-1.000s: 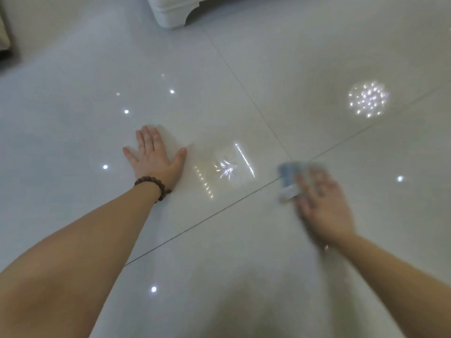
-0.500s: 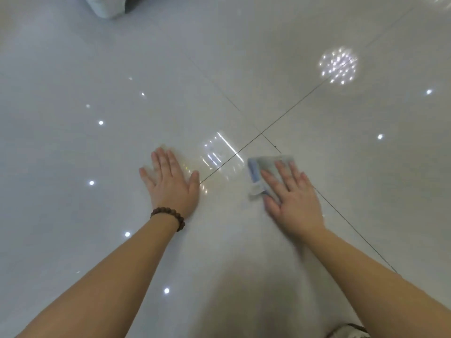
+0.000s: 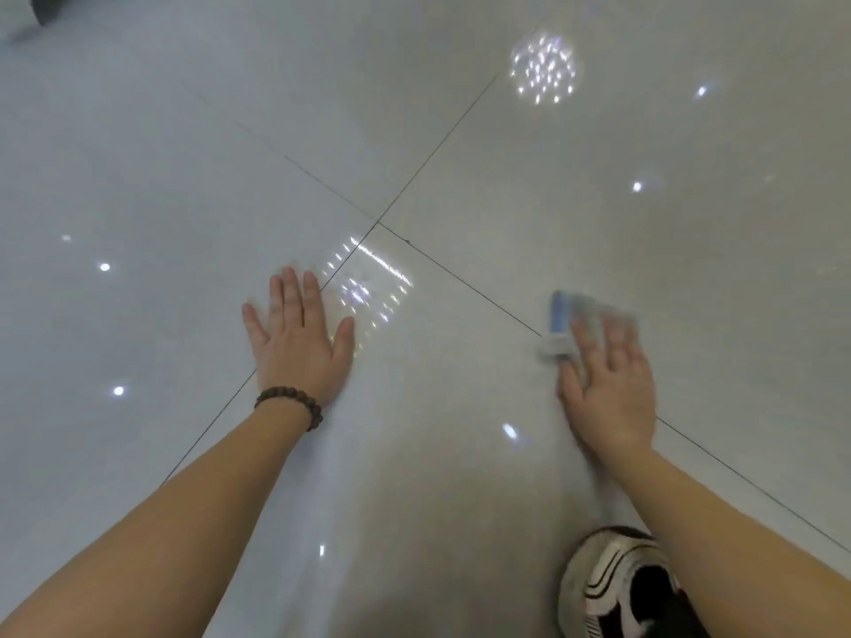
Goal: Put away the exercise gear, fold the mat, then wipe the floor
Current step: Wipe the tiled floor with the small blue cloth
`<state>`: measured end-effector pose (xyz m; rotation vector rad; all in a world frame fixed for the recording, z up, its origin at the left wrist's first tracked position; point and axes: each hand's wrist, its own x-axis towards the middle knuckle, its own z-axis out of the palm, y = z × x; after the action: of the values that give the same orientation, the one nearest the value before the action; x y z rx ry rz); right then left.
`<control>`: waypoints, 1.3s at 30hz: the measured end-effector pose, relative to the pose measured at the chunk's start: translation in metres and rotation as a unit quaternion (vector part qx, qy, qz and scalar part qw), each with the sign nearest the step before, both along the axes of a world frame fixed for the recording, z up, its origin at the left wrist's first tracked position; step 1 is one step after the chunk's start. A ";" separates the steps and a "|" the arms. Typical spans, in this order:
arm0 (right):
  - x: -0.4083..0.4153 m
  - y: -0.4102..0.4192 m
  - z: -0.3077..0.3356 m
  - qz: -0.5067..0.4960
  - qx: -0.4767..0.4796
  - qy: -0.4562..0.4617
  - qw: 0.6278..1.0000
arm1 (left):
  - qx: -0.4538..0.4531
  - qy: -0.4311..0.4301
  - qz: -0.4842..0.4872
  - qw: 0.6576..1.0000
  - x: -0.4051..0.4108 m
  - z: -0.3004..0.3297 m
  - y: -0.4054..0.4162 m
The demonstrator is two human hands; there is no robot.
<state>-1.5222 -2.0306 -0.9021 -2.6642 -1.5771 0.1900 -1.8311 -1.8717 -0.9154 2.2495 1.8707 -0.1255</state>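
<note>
Cloth [image 3: 564, 322], small and folded, lies flat on the floor [image 3: 460, 453] at the right of the scene, just right of a dark grout line. It looks soft and pale grey with a blue band along its left edge; motion blur hides its weave. The right hand [image 3: 610, 389] presses down on the cloth's near right part, its fingers [image 3: 582, 336] straight and slightly spread over the fabric, blurred as well. Well apart to the left, the left hand [image 3: 299, 343] rests palm down on bare tile, fingers straight and close together, thumb held out to the right. A bracelet [image 3: 292, 402] of dark round beads circles that wrist. Large, glossy, pale grey tiles make up the floor, and four of them meet at a cross of thin grout lines [image 3: 376, 221] beyond the hands. Their polished surface mirrors ceiling lights: scattered bright dots and a round cluster of sparkles [image 3: 543, 69] at the far right. At the near right edge, partly under the right forearm, a black and white shoe [image 3: 612, 587] shows.
</note>
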 end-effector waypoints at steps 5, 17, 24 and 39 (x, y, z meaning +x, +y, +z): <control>-0.075 0.021 0.001 -0.176 0.048 0.059 0.982 | -0.001 0.001 0.009 1.000 0.001 -0.001 0.000; -0.011 -0.036 0.000 -0.338 0.032 0.026 0.940 | -0.009 0.017 0.009 1.000 0.005 0.001 0.000; -0.032 -0.047 -0.017 0.087 0.059 0.031 0.994 | -0.009 0.009 0.003 1.000 0.002 0.003 0.000; 0.013 -0.010 0.036 -0.191 0.018 0.148 0.970 | -0.071 -0.122 0.072 0.987 0.039 0.073 -0.025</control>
<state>-1.5097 -2.0402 -0.8661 -2.6889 -0.9545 0.5066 -1.7920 -1.8964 -0.8423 1.9325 1.8240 0.0376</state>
